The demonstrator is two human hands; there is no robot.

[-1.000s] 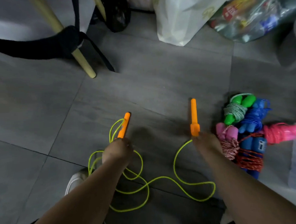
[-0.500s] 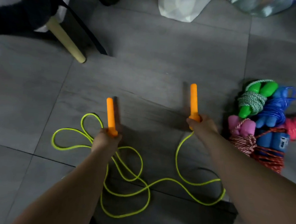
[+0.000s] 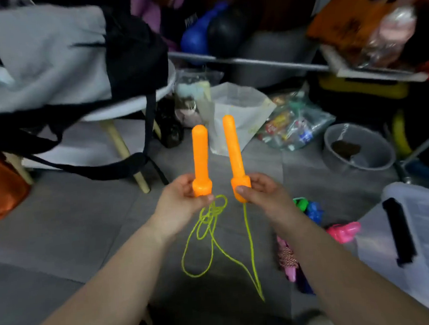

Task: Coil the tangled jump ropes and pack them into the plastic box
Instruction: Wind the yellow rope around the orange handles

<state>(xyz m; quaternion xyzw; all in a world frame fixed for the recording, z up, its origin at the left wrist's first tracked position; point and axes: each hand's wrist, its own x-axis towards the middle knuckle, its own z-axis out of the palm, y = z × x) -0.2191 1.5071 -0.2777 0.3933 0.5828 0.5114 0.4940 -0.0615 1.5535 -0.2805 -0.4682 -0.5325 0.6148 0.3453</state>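
Observation:
My left hand point(image 3: 179, 202) grips the base of one orange jump-rope handle point(image 3: 201, 155), which points up. My right hand point(image 3: 262, 194) holds the base of the other orange handle point(image 3: 234, 148) close beside it. The yellow-green rope point(image 3: 213, 240) hangs from both handles in loose tangled loops down to the floor. Several coiled ropes point(image 3: 309, 209) in green, blue, pink and red lie on the floor at the right, partly hidden behind my right forearm. The clear plastic box point(image 3: 424, 245) with a black latch stands at the right edge.
A stool with pale wooden legs point(image 3: 122, 148) carries a grey cloth and a black bag at the left. Plastic bags point(image 3: 235, 113), a grey bowl point(image 3: 358, 148), an orange bag point(image 3: 1, 185) and shelf clutter fill the back. Grey floor tiles point(image 3: 74, 233) lie below.
Both hands have lifted the orange handles up off the floor and brought them close together. The rope has risen with them and now hangs. The view has tilted up toward the clutter.

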